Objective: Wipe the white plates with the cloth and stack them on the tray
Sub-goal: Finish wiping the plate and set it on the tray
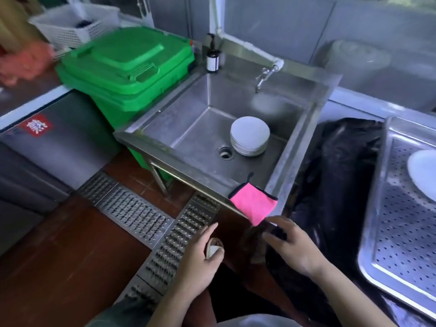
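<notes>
A stack of white plates stands in the steel sink, beside the drain. A pink cloth with a black edge hangs over the sink's front rim. One white plate lies on the perforated steel tray at the right, cut off by the frame edge. My right hand hovers just below the cloth, fingers spread, holding nothing. My left hand is lower left of it, fingers relaxed, empty.
A green lidded bin stands left of the sink. A black bin bag fills the gap between sink and tray. A soap bottle and tap are at the sink's back. Floor drain grates run below. Another person's gloved hand is at far left.
</notes>
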The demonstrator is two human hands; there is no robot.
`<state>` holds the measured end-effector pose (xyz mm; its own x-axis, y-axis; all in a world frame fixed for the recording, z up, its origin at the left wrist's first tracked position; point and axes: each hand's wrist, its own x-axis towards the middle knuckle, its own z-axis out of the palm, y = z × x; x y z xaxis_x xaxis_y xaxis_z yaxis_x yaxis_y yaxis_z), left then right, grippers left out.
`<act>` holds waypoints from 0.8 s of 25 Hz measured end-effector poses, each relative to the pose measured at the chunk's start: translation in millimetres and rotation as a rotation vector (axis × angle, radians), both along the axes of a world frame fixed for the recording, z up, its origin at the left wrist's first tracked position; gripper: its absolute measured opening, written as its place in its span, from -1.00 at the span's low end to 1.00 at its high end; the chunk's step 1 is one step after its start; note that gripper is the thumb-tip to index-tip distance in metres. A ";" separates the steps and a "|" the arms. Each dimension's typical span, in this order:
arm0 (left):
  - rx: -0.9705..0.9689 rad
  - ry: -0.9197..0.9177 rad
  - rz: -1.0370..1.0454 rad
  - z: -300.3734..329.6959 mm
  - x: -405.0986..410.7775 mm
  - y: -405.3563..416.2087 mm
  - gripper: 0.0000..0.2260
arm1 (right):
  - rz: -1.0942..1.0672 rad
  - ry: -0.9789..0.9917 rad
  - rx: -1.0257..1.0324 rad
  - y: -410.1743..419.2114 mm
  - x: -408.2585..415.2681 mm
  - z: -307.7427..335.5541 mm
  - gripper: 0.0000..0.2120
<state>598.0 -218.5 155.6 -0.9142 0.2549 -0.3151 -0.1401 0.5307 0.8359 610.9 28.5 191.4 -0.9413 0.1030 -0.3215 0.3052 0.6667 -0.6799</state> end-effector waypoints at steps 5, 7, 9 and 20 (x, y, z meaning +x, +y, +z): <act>-0.103 -0.067 -0.041 11.4 -96.0 -27.6 -0.49 | -0.157 -0.045 -0.189 -11.6 -112.5 -18.7 -0.65; -0.153 -0.088 -0.079 22.0 -142.3 -31.2 -0.51 | -0.209 -0.029 -0.249 -14.3 -151.4 -21.3 -0.72; -0.199 -0.069 -0.100 29.7 -191.4 -26.4 -0.52 | -0.226 -0.039 -0.277 -13.4 -191.3 -25.1 -0.72; -0.236 -0.277 -0.260 -17.3 -357.6 9.5 -0.58 | -0.470 -0.214 -0.389 18.2 -294.8 -89.7 -0.63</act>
<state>240.4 -209.0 138.3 -0.7021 0.3565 -0.6164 -0.1786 0.7498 0.6371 316.2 46.7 101.7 -0.7353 0.3265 -0.5939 0.6600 0.1459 -0.7370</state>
